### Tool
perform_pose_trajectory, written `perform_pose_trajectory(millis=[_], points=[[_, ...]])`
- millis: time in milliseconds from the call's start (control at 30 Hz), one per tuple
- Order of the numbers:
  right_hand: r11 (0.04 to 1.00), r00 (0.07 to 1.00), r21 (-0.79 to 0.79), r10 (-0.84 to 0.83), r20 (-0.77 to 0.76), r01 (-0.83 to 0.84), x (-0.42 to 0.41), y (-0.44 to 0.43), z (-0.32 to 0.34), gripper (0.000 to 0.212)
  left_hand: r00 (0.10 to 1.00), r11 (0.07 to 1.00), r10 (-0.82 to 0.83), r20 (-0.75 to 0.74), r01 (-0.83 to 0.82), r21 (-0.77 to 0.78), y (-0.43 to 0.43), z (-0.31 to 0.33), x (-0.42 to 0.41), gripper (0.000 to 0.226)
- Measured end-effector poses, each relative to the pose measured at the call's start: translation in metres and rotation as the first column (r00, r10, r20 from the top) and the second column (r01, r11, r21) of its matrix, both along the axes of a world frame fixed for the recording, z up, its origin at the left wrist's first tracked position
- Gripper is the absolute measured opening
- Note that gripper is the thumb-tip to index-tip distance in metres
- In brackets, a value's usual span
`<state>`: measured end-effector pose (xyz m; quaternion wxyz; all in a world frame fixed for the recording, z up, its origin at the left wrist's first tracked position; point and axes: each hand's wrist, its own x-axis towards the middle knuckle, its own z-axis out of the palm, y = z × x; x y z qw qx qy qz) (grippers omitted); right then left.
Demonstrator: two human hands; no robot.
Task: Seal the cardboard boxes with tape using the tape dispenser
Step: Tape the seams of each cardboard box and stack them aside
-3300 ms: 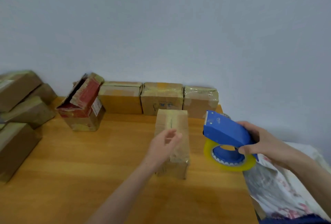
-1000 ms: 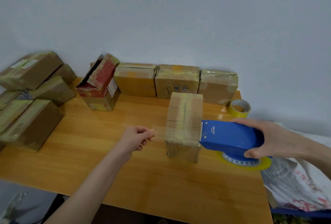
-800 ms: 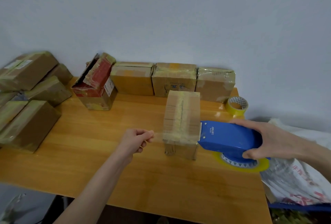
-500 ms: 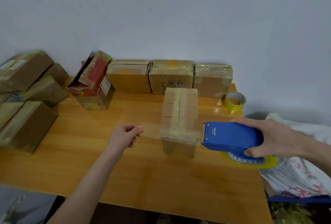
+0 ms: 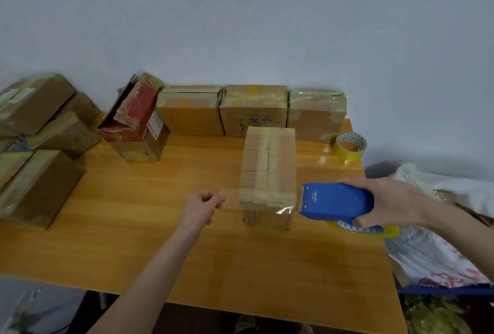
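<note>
A tall cardboard box (image 5: pixel 268 165) stands upright in the middle of the wooden table (image 5: pixel 160 248), its top seam taped. My right hand (image 5: pixel 393 200) grips the blue tape dispenser (image 5: pixel 335 201) just right of the box's near top edge. A clear strip of tape (image 5: pixel 256 201) stretches from the dispenser across the box's near end to my left hand (image 5: pixel 201 206), which pinches the free end left of the box.
Three taped boxes (image 5: pixel 254 112) line the wall, with a red opened box (image 5: pixel 136 122) to their left. More boxes (image 5: pixel 37 152) pile up at the far left. A spare yellow tape roll (image 5: pixel 350 145) sits at the back right. A plastic bag (image 5: pixel 438 248) lies beyond the table's right edge.
The left hand let go of the box top and took the tape end, drawing it out leftward. The dispenser came to the box's near edge, then shifted slightly right, lengthening the strip.
</note>
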<state>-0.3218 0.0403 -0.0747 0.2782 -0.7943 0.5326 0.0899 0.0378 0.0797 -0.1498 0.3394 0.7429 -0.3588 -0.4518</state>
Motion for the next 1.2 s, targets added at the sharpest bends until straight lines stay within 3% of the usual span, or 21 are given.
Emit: perform_pose_trajectory(millis=[233,367,433,500,533,600,667,733,767,833,867,933,1000,1067,1200], points=[[0.996,0.997,0.061,-0.064,0.03,0.062,0.011,0.0,-0.02,0.081,0.999,0.998,-0.036,0.037,0.034,0.055,-0.007,-0.021,-0.018,0.024],[0.994,0.994,0.074,-0.088,0.061,0.083,0.011,0.0,-0.027,0.083,0.989,0.979,-0.129,0.07,0.115,0.168,-0.012,-0.021,-0.024,0.042],[0.994,0.994,0.062,-0.091,0.057,0.087,0.01,0.0,-0.029,0.086,0.938,0.974,-0.19,0.29,0.142,0.179,-0.011,-0.017,-0.018,0.051],[0.996,0.994,0.044,-0.086,0.062,0.083,0.009,0.002,-0.031,0.085,0.852,0.989,-0.104,0.513,0.142,-0.036,-0.003,-0.014,-0.012,0.043],[0.996,0.993,0.038,-0.085,0.078,0.082,0.01,0.002,-0.032,0.083,0.859,0.971,-0.075,0.506,0.178,-0.157,0.001,-0.009,-0.015,0.038],[0.996,0.989,0.044,-0.086,0.124,0.081,0.012,0.002,-0.036,0.078,0.913,0.926,-0.204,0.354,0.298,-0.233,0.008,-0.002,-0.03,0.043],[0.996,0.984,0.055,-0.085,0.158,0.077,0.015,0.002,-0.04,0.076,0.912,0.912,-0.343,0.224,0.381,-0.154,0.013,0.0,-0.046,0.056],[0.995,0.981,0.061,-0.082,0.178,0.073,0.015,0.003,-0.043,0.073,0.894,0.916,-0.368,0.257,0.396,-0.065,0.013,0.001,-0.051,0.062],[0.995,0.979,0.061,-0.084,0.186,0.074,0.014,0.003,-0.044,0.072,0.843,0.905,-0.384,0.377,0.424,-0.026,0.013,0.002,-0.05,0.063],[0.996,0.98,0.055,-0.081,0.184,0.072,0.009,0.003,-0.044,0.074,0.541,0.816,-0.424,0.727,0.576,0.047,0.015,0.006,-0.054,0.059],[0.996,0.981,0.053,-0.078,0.176,0.07,0.007,0.002,-0.044,0.076,0.387,0.744,-0.422,0.82,0.664,0.069,0.015,0.009,-0.06,0.058],[0.997,0.984,0.05,-0.062,0.167,0.055,0.006,0.001,-0.044,0.078,0.201,0.596,-0.488,0.849,0.788,0.156,0.015,0.009,-0.077,0.059],[0.998,0.986,0.053,-0.045,0.16,0.037,0.005,0.0,-0.045,0.08,0.106,0.512,-0.527,0.843,0.832,0.216,0.013,0.0,-0.085,0.058],[0.998,0.985,0.048,-0.039,0.165,0.031,0.002,-0.001,-0.044,0.079,0.063,0.504,-0.502,0.862,0.832,0.232,0.01,-0.006,-0.08,0.061],[0.995,0.971,0.091,-0.068,0.227,0.049,-0.01,0.0,-0.04,0.072,0.062,0.502,-0.482,0.874,0.837,0.218,0.008,-0.019,-0.07,0.062]])
